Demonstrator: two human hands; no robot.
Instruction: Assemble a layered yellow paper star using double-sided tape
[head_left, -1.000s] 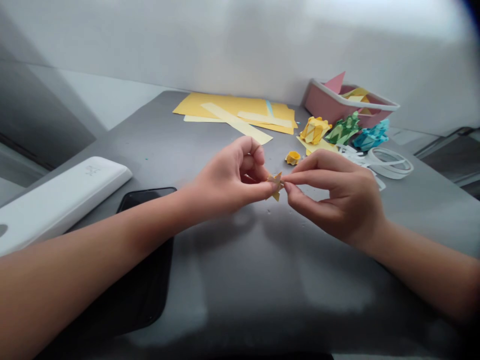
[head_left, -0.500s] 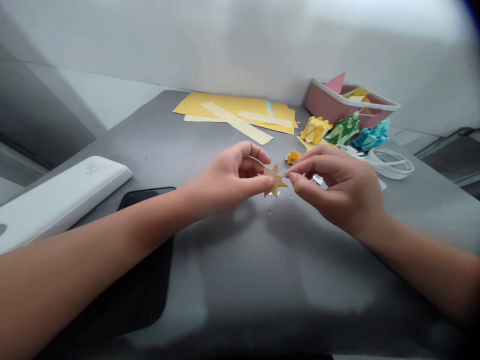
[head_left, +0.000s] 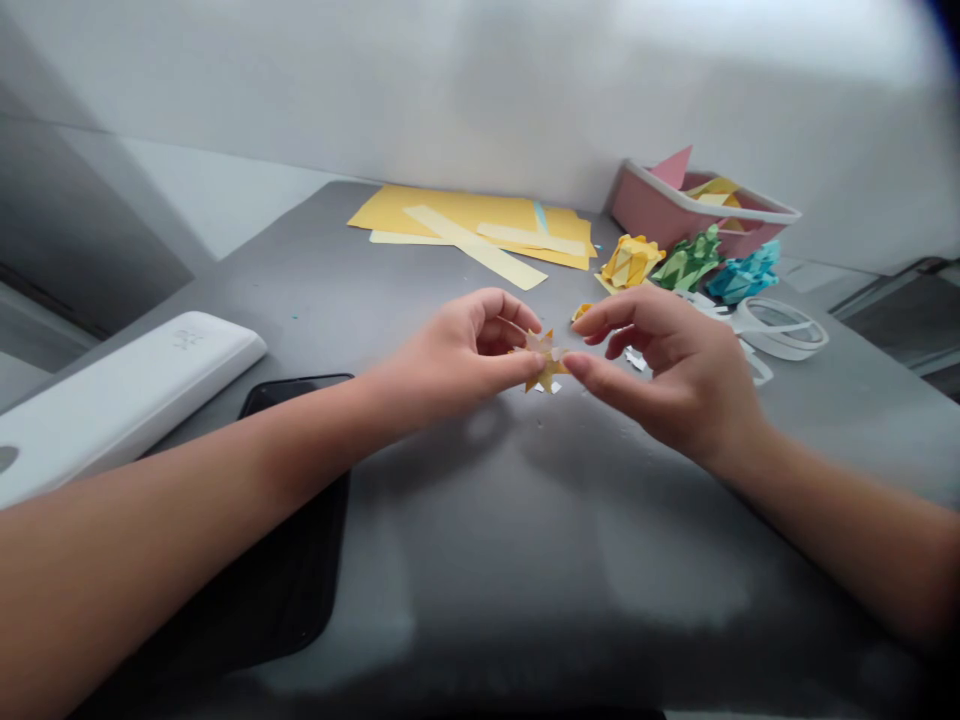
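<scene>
We worked at a craft desk (head_left: 480,560) by a wall (head_left: 337,90), as its yellow paper (head_left: 465,205), white roll (head_left: 787,346) and pink bin (head_left: 637,200) showed.

Left forearm (head_left: 210,512) and right forearm (head_left: 840,515) — both slim — are bare.

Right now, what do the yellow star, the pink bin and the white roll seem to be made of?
Yellow star, pinched in the left hand: likely matte paper or thin card, judging by its flat, crisp points. Pink bin: probably smooth plastic, going by its even colour and thick moulded-looking edge. White roll: a coiled, dull-looking band, perhaps tape; paper or plastic, I can't tell.
</scene>
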